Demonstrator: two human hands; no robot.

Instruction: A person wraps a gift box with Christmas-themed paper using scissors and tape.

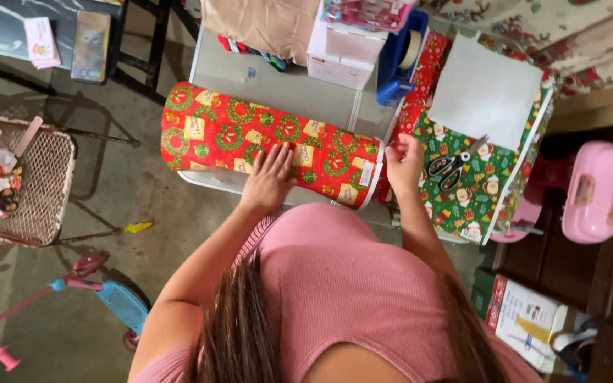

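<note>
Under the left hand [269,176] lay a long roll of red wrapping paper printed with green wreaths and gold tags [250,138], stretched across the near part of a grey tabletop [285,89]. That hand was flat, its fingers spread and pressed palm-down on the roll's upper face, close to the middle of its length. Off to the left of it, the roll's far end stuck out past the tabletop's edge, over the concrete floor [101,206].

The right hand [406,164] sat at the roll's other end — just beside the white rim of the open tube mouth. Its fingers were curled loosely and touched the edge of the paper there; whether they pinched it could not be told. Just to the right of this hand, a pair of black-handled scissors [452,169] rested on a sheet of green wrapping paper with small festive figures [477,206], spread flat. Beyond the scissors, farther from the hand, a plain white rectangular sheet [487,89] covered the upper part of that green paper.

Ahead of the right hand stood a blue tape dispenser [399,60] next to a white cardboard box [342,53]. A pink plastic child's chair [594,191] stood well to the right — clear of both hands — and a rusty wire-mesh stand [44,184] holding small clutter stood well to the left.
</note>
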